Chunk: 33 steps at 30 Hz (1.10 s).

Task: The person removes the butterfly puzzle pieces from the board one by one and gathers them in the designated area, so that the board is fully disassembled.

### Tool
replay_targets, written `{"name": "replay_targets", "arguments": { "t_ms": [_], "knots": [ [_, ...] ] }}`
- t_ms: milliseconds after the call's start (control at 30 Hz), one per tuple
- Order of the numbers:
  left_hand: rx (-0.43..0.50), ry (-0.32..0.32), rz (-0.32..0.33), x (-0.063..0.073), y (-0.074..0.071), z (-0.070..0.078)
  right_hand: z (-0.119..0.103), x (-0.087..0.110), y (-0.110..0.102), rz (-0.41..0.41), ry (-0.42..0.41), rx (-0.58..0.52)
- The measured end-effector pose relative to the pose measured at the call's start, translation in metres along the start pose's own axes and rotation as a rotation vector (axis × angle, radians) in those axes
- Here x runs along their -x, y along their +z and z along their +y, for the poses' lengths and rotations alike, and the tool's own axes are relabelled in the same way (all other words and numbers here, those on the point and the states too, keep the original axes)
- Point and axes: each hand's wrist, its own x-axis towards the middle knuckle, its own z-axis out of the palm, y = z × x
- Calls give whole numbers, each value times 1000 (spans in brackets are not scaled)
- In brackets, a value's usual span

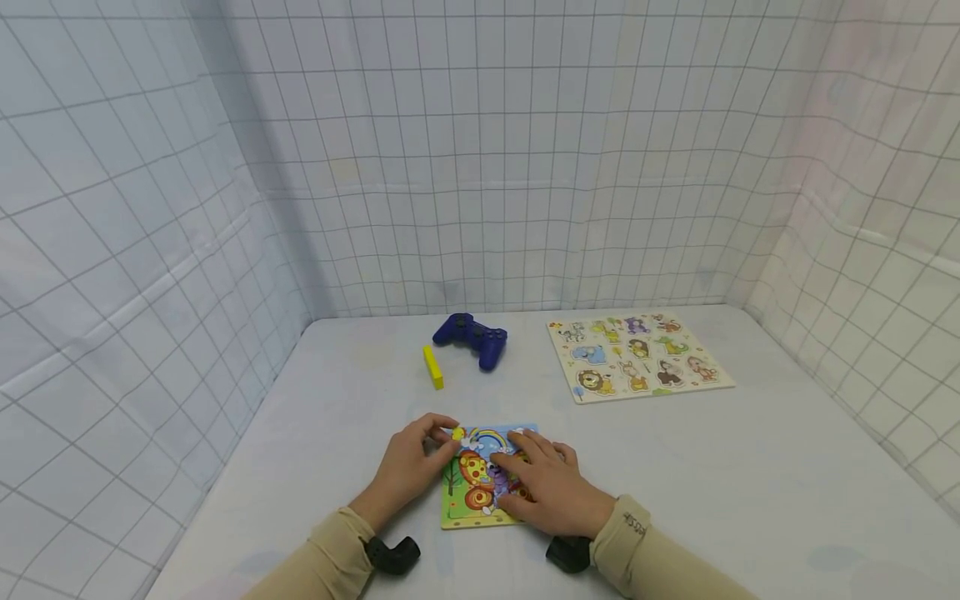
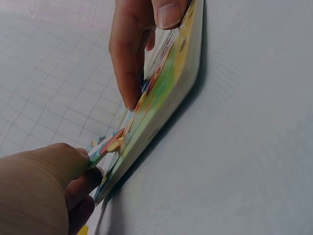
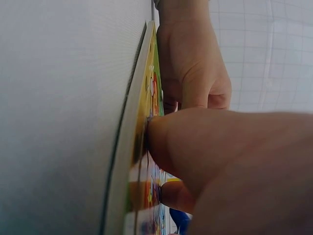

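A colourful puzzle board [image 1: 480, 524] with a rainbow and a butterfly picture lies between both hands on the white surface. At its upper left corner, my left hand [image 1: 411, 460] pinches a small puzzle piece [image 2: 102, 148] between thumb and fingers. That piece is tilted up, one edge close to the board in the left wrist view. My right hand [image 1: 553, 490] rests spread over the right half of the board, its thumb and fingertips touching the picture. Its palm hides part of the picture from the head view.
Beyond the board lie a yellow bar-shaped block [image 1: 433, 367] and a dark blue game controller [image 1: 472, 335]. A larger animal puzzle board [image 1: 652, 393] lies at the back right. Grid-patterned cloth walls [image 1: 487, 208] enclose the back and sides.
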Motion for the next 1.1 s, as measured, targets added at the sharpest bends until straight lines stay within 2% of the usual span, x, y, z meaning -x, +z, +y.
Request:
{"name": "replay_targets", "arguments": {
  "t_ms": [1100],
  "knots": [
    [24, -19, -25, 2, -3, 4, -3, 0, -3, 6, -10, -6]
  ]
}}
